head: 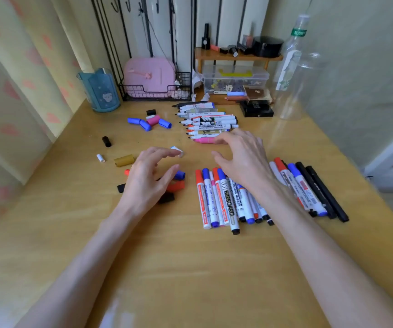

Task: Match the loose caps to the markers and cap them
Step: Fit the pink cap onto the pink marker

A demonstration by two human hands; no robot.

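A row of uncapped markers lies at the back of the wooden desk, tips pointing left. A pink marker lies nearest in that row, just past my right hand's fingertips. Capped markers lie in a pile near the front, partly under my right hand, which hovers with fingers spread and holds nothing. My left hand hovers with relaxed fingers over loose caps: a red one, a blue one and a black one. More blue and pink caps lie farther back.
A gold cap, a small white cap and a black cap lie to the left. A blue cup, a wire basket, a clear box and a clear bottle stand along the back.
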